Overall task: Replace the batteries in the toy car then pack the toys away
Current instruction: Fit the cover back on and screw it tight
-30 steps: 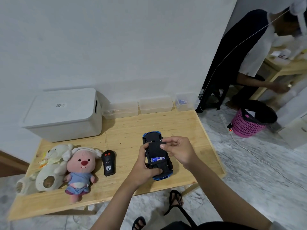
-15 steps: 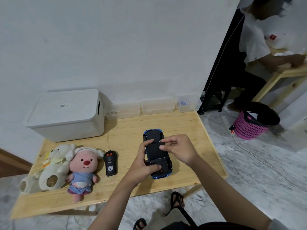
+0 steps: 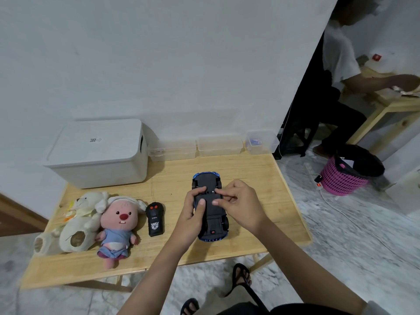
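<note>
The blue toy car lies upside down on the wooden table, its black underside up. My left hand grips the car's left side, thumb pressing on the black battery cover. My right hand holds the right side, with fingertips curled onto the cover near its screw. No batteries show. A black remote control lies to the left of the car. Beside it sit a pink plush and a cream plush.
A white lidded storage box stands at the back left. Clear plastic containers line the wall. A person sits at another table at the right, near a pink basket. My sandalled feet show below the table edge.
One second ago the battery bay was open with a blue battery showing. Now the black cover lies over it, my left thumb and right fingers on it. The car sits in the same place.
</note>
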`<state>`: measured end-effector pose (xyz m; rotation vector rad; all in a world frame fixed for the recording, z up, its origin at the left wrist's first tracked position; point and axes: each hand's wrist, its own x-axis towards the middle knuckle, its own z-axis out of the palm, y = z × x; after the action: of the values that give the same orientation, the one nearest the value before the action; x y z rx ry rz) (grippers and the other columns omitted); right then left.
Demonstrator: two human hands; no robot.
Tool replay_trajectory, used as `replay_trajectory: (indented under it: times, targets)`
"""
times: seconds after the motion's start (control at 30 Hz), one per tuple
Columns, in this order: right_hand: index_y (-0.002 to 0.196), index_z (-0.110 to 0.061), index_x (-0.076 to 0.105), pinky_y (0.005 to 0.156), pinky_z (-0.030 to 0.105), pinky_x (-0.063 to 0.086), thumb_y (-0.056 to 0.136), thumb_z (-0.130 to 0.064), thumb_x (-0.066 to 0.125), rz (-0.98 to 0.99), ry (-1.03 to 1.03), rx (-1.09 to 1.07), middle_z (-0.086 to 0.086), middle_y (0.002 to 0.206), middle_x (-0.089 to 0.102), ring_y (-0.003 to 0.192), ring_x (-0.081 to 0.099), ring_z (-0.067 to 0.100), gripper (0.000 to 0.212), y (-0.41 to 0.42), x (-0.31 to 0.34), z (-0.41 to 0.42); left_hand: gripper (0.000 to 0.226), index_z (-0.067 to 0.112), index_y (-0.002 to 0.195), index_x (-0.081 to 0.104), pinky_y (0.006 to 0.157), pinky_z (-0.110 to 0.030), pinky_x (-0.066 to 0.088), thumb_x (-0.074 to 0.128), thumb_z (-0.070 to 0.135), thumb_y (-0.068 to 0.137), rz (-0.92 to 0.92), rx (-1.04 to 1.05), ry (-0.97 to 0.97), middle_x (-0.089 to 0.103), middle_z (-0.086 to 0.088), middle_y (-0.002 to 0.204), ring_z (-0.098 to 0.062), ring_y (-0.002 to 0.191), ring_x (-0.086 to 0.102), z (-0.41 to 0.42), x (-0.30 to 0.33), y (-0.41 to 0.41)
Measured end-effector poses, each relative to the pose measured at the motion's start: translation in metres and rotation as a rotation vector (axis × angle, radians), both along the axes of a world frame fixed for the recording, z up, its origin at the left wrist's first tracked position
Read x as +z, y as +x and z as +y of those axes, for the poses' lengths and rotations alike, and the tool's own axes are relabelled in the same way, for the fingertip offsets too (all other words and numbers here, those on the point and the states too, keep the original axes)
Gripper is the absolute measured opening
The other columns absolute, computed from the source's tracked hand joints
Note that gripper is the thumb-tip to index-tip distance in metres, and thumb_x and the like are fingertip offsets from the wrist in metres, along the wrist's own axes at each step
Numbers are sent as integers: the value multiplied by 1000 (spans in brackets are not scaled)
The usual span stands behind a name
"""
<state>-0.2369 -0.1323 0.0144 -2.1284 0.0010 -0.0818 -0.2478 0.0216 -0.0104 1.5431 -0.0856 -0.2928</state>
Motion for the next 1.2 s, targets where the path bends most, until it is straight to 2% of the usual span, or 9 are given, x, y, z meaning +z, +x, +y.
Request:
replay_trajectory:
  times: [0.23,0.33,0.43,0.6,0.7,0.77,0.9,1.13,1.2]
  targets:
    - [100,-9,73,74,13,48,79,-13,75,-156,-23,12,5,82,54,78,55,6,22,-7,-2,10,30,35,122,45,77,-22,53,40,15,101,-79,24,48,53,3,123,-2,101,59,9,-2,0]
    - [100,-12,74,75,20,51,77,-14,77,-165,10,-27,3,82,55,77,59,13,24,-7,-4,14,29,29,124,45,71,-17,53,41,13,100,-115,23,67,54,4,120,3,93,60,11,0,0]
    - [100,-13,74,70,10,47,77,-14,77,-154,29,-65,-5,79,52,73,56,2,23,-5,-7,16,28,24,122,48,68,-15,52,41,9,100,-138,38,79,53,6,119,5,93,59,10,-1,1]
    - [105,-12,72,71,1,37,86,-13,67,-309,-130,-26,-10,76,40,81,47,-11,19,-4,-18,17,27,25,116,53,70,-13,50,42,8,99,-147,107,91,56,8,117,6,94,58,0,-6,5]
    - [109,-13,70,68,4,37,88,-16,64,-330,-181,3,-6,77,38,79,44,-7,22,1,-28,8,25,26,115,58,74,-21,55,46,11,98,-118,161,90,60,8,116,-1,98,61,-7,-13,11]
    - [112,-14,69,63,15,41,88,-17,63,-328,-178,8,-3,77,39,73,43,3,25,6,-34,-1,24,27,114,60,75,-25,56,47,14,98,-94,192,95,63,8,114,-6,99,63,-14,-16,18]
    - [112,-14,69,61,27,48,88,-17,62,-302,-100,-15,0,77,44,68,49,15,26,23,-41,-21,23,23,111,64,73,-18,53,46,15,99,-101,223,118,66,6,110,-3,96,63,-34,-16,38]
    - [100,-14,73,65,8,46,85,-15,67,-151,50,-202,-1,86,59,73,59,5,16,53,-60,-52,27,30,107,66,74,-14,50,48,13,98,-53,260,128,67,7,106,0,89,61,-57,-26,69]
    - [98,-11,72,70,12,48,86,-12,65,-71,-11,-279,2,89,61,72,58,3,14,61,-75,-69,29,33,105,67,76,-13,51,49,10,97,-32,285,114,67,11,107,4,88,60,-61,-28,75]
